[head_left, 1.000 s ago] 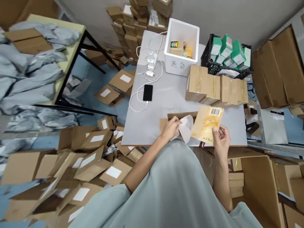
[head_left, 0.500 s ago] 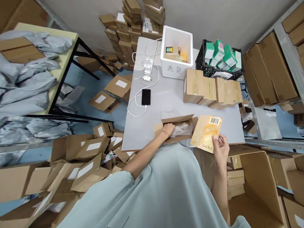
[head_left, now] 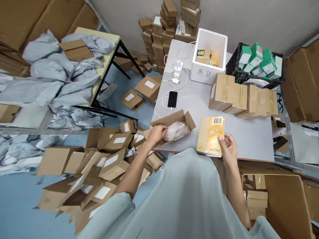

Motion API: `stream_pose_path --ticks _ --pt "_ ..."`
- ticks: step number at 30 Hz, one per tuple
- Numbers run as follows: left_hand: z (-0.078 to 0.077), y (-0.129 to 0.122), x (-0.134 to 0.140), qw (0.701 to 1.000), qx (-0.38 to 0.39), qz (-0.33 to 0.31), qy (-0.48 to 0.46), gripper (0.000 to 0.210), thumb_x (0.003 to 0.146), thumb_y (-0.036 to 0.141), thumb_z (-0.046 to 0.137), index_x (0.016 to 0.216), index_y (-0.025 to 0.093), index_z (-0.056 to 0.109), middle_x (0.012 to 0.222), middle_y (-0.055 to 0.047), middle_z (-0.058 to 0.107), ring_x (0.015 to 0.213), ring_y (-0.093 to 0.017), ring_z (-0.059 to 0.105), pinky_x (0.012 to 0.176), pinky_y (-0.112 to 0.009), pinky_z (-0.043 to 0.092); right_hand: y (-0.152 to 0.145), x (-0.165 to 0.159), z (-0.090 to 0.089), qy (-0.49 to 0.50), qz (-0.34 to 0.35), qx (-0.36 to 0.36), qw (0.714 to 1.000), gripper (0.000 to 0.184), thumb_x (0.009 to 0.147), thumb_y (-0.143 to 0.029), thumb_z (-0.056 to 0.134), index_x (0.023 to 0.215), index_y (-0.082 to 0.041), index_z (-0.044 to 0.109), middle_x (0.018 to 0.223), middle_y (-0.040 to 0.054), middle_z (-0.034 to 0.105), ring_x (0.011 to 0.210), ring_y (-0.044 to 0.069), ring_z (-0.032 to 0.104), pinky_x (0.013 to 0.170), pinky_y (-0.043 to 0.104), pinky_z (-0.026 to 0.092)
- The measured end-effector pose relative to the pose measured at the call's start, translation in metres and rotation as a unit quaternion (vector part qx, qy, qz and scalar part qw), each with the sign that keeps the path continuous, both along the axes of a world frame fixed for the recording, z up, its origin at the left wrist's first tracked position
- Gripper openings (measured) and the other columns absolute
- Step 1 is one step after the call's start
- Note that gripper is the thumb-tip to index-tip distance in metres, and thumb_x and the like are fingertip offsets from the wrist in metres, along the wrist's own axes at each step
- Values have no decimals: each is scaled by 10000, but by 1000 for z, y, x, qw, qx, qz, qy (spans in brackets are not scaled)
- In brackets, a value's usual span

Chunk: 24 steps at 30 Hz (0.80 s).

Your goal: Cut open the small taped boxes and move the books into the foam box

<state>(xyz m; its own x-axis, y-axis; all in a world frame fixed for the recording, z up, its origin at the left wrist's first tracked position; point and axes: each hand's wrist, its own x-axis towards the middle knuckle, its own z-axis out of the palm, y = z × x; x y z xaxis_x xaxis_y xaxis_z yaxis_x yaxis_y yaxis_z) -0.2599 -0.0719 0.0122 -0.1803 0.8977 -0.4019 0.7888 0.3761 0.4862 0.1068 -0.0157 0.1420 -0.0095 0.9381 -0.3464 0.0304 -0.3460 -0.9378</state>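
My left hand point(head_left: 157, 133) grips the near edge of a small open cardboard box point(head_left: 186, 119) at the left front of the grey table point(head_left: 249, 136). White paper point(head_left: 175, 129) is stuffed inside that box. My right hand point(head_left: 228, 149) holds the lower corner of a flat yellow packet point(head_left: 210, 135) with a barcode at its top, which lies just above the table's front edge, to the right of the box.
Taped cardboard boxes point(head_left: 241, 97) line the table's right back. Behind them stand a white foam bin point(head_left: 210, 56) and a black crate of green cartons point(head_left: 259, 61). A phone point(head_left: 172, 99) lies charging on the table. Labelled boxes point(head_left: 107, 162) litter the floor at left.
My left hand pushed the white paper down into the box, then slid the box toward the table's left edge. The yellow packet has come lower and nearly upright in my right hand.
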Motion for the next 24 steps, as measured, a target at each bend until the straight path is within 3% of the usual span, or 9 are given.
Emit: stream_pose_path --ticks 2,4,7,10,14,18,21,24 --pt "21 -7 8 986 105 81 -105 311 1036 344 609 1195 191 828 1249 -134 839 1105 -305 774 1006 -380 576 1 -6 -1 18 12 -6 1000 482 823 -565 912 1100 -243 685 1120 106 855 886 287 835 789 429 698" --pt "41 -9 29 944 171 139 -245 426 1032 548 653 1204 202 833 1224 -126 847 1052 -300 780 956 -389 608 2 -10 0 29 20 -12 999 489 818 -584 908 1091 -252 674 1104 93 858 889 291 836 785 431 698" --pt "64 -1 76 887 121 130 -427 614 967 735 690 1224 198 836 1181 -144 851 927 -278 787 833 -387 643 5 -10 1 35 26 -23 999 519 797 -628 910 1067 -263 659 1089 79 864 899 294 834 769 418 695" --pt "74 13 118 846 93 124 -511 627 894 759 771 1168 201 853 1090 -131 849 899 -263 778 806 -383 651 7 -2 1 44 38 -19 998 518 818 -639 895 1094 -264 668 1113 79 862 917 281 827 779 399 687" --pt "72 27 150 832 122 163 -517 510 779 616 932 1049 194 840 998 -92 829 892 -232 754 880 -393 651 9 13 -10 31 51 4 998 503 833 -643 883 1097 -268 676 1103 85 846 926 274 817 806 394 675" --pt "67 35 163 860 149 156 -462 464 786 567 924 1031 191 806 970 -64 807 802 -179 704 806 -334 619 12 33 -27 10 32 22 999 497 821 -648 882 1077 -266 694 1020 70 819 925 256 794 848 389 663" --pt "67 41 173 883 164 145 -416 436 814 560 893 1033 197 791 817 -19 761 711 -163 678 736 -304 598 16 51 -36 -8 22 48 999 428 812 -593 895 1022 -253 744 1011 60 790 976 242 764 943 402 643" --pt "74 47 188 877 178 145 -423 386 843 528 867 1034 202 784 803 -22 762 732 -189 737 770 -332 636 22 72 -41 -68 11 106 992 286 795 -498 905 895 -253 797 1041 58 739 1027 236 715 992 403 612"
